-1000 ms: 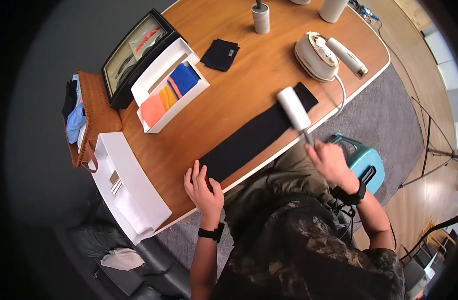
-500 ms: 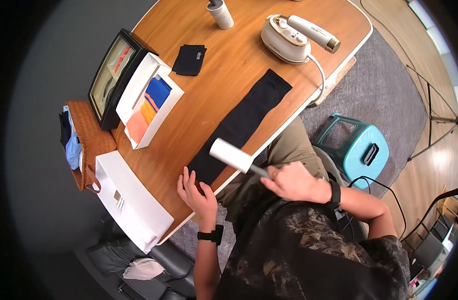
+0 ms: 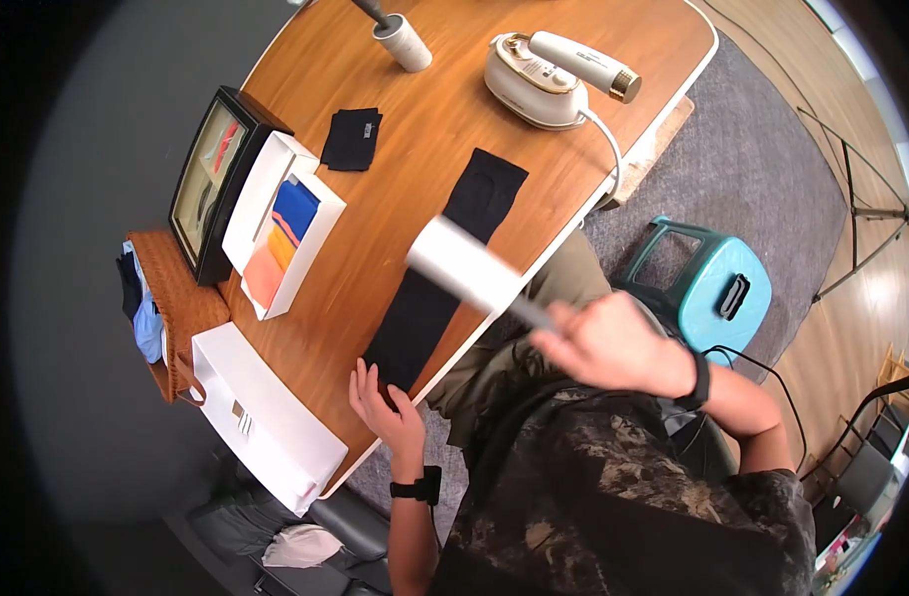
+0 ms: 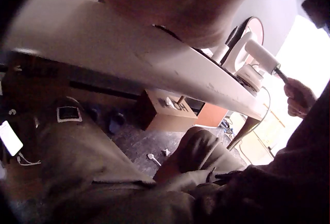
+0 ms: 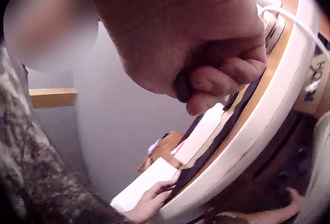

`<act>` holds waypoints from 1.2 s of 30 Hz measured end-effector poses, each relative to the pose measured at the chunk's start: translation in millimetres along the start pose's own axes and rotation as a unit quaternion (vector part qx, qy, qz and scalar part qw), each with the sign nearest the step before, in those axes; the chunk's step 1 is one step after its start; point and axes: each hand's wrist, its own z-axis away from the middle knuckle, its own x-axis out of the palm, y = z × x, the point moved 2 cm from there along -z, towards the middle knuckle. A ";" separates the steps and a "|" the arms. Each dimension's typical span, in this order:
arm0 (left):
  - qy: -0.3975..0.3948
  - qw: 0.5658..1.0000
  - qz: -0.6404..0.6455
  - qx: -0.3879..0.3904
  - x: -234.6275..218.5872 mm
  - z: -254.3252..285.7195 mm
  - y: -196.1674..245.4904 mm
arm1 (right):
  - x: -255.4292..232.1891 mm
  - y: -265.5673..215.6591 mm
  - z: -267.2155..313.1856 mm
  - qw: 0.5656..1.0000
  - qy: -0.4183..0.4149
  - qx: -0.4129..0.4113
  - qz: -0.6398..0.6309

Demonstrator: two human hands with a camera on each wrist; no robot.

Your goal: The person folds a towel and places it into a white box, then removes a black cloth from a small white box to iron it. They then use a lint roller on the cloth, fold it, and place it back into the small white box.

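Observation:
A long flat piece of black cloth (image 3: pixel 411 328), shaped like a sock or sleeve, lies across the table near its front edge. My left hand (image 3: pixel 390 417) rests at its left end, fingers extended on the fabric. With its fingers curled round the grey handle, my right hand (image 3: pixel 613 343) holds a lint roller (image 3: pixel 464 264). The white roller head overlaps the middle of the cloth in the head view and looks blurred. In the left wrist view, the lint roller (image 4: pixel 263 54) appears raised above the table edge. The right wrist view shows the handle end (image 5: pixel 183 86) poking from my fist.
A white garment steamer (image 3: pixel 539 84) with a cord stands at the far right. Farther back are another roller (image 3: pixel 405 45) and a small folded black cloth (image 3: pixel 352 139). White boxes (image 3: pixel 276 412), a black display case (image 3: pixel 191 189) and a brown basket (image 3: pixel 181 288) line the left side.
The lint roller went from the cloth's far right end down toward its left end, then back up toward its middle. My left hand stays at the left end. The head view has shifted.

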 end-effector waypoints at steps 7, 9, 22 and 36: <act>0.010 0.998 -0.012 0.065 3.8 5.2 24.1 | 84.3 -41.5 -20.0 0.986 -0.118 -0.095 -0.069; -0.025 0.998 -0.015 0.059 9.8 9.3 29.2 | 90.1 -35.5 -22.5 0.989 -0.113 -0.072 -0.059; -0.073 0.992 -0.084 0.061 15.5 17.8 26.0 | 11.1 55.6 -32.0 0.984 0.035 0.159 0.073; -0.136 0.988 -0.078 0.003 2.1 16.5 19.0 | 59.5 -17.9 -17.0 0.994 -0.099 -0.050 -0.008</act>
